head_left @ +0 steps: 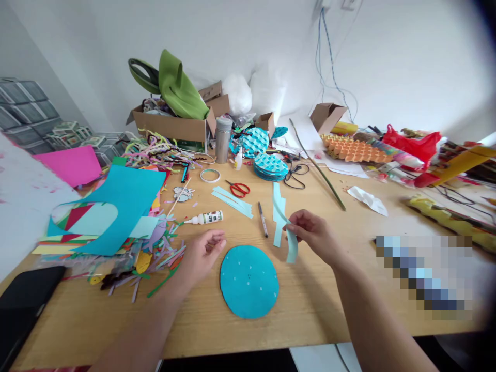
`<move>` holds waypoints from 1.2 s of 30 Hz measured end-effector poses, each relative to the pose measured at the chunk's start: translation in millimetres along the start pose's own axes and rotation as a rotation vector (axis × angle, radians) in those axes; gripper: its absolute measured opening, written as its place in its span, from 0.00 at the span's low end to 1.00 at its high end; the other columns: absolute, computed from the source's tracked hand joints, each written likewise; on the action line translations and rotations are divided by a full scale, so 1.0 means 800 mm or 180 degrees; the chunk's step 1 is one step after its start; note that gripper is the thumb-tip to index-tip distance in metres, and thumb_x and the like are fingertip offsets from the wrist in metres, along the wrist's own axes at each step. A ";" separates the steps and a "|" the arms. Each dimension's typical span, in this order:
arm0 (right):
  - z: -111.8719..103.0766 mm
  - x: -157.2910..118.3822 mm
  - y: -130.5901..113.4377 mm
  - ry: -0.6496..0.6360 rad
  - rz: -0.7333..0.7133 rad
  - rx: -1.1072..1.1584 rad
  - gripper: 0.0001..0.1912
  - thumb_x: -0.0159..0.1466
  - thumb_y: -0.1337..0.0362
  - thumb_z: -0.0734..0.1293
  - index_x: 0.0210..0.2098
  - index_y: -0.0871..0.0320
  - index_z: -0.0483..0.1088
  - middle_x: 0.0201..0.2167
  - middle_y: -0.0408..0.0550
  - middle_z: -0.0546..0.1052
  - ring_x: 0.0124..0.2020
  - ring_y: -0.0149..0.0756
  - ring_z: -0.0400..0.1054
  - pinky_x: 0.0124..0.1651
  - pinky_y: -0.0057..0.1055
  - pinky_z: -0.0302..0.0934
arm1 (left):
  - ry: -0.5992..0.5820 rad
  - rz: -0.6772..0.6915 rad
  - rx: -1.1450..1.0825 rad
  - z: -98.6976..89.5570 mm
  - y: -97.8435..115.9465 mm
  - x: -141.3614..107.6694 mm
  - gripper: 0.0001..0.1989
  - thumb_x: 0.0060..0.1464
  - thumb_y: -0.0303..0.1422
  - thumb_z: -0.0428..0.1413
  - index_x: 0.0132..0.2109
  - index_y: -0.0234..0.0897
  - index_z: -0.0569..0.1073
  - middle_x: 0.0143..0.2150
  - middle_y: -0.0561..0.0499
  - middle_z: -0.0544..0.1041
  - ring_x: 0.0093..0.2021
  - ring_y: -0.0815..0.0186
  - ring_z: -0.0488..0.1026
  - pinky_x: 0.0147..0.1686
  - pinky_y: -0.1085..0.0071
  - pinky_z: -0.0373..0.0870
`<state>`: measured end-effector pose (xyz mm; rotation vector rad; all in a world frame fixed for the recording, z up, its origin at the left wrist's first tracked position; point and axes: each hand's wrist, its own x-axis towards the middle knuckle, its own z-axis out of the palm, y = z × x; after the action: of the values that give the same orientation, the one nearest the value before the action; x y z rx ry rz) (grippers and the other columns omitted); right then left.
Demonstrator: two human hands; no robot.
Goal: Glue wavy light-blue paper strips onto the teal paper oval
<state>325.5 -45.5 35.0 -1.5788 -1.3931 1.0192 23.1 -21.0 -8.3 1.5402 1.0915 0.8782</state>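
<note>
Pinched in my right hand (312, 232) is a light blue paper strip (292, 249), which hangs curled over other pale strips (277, 230) on the table. My left hand (204, 253) hovers left of a round teal disc (249, 281) dotted with small white marks; its fingers are loosely bent and apart, with nothing in them. A black pen (263, 219) lies between the strips and the disc's far side. Beyond my left hand a white glue bottle (207, 217) rests on its side. More pale strips (232, 201) lie near red-handled scissors (237, 189).
At the left are teal paper (135, 191) with a round hole, paper scraps and a black phone (27, 305). Behind stand a metal flask (223, 140), stacked teal discs (270, 168) and a cardboard box (174, 129). Orange egg-carton sheet (354, 149) and a green stick (318, 164) lie to the right.
</note>
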 end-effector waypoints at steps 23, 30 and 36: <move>0.045 -0.001 -0.037 -0.1662 0.0107 -0.0724 0.13 0.58 0.54 0.68 0.33 0.59 0.73 0.23 0.41 0.69 0.24 0.28 0.60 0.26 0.26 0.53 | -0.0101 -0.0269 -0.1122 0.003 0.009 0.002 0.23 0.49 0.43 0.62 0.47 0.33 0.69 0.25 0.53 0.78 0.26 0.67 0.74 0.27 0.72 0.70; 0.010 -0.003 -0.044 -0.1312 0.0113 -0.0655 0.17 0.56 0.50 0.69 0.26 0.59 0.71 0.19 0.39 0.67 0.20 0.25 0.56 0.22 0.24 0.49 | -0.0234 -0.0036 -0.0700 0.003 0.058 0.040 0.16 0.48 0.43 0.62 0.36 0.36 0.67 0.25 0.51 0.78 0.27 0.63 0.77 0.27 0.70 0.71; -0.024 0.025 -0.009 0.0365 0.0689 0.0520 0.16 0.50 0.53 0.74 0.27 0.58 0.70 0.18 0.41 0.70 0.18 0.28 0.62 0.19 0.24 0.54 | 0.0088 0.0309 -0.0809 0.023 0.088 0.078 0.22 0.47 0.41 0.63 0.46 0.36 0.68 0.40 0.45 0.79 0.33 0.65 0.77 0.29 0.71 0.72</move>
<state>341.8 -25.6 47.5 -1.6629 -1.0511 1.1204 75.4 26.6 56.2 1.3808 0.8920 1.0646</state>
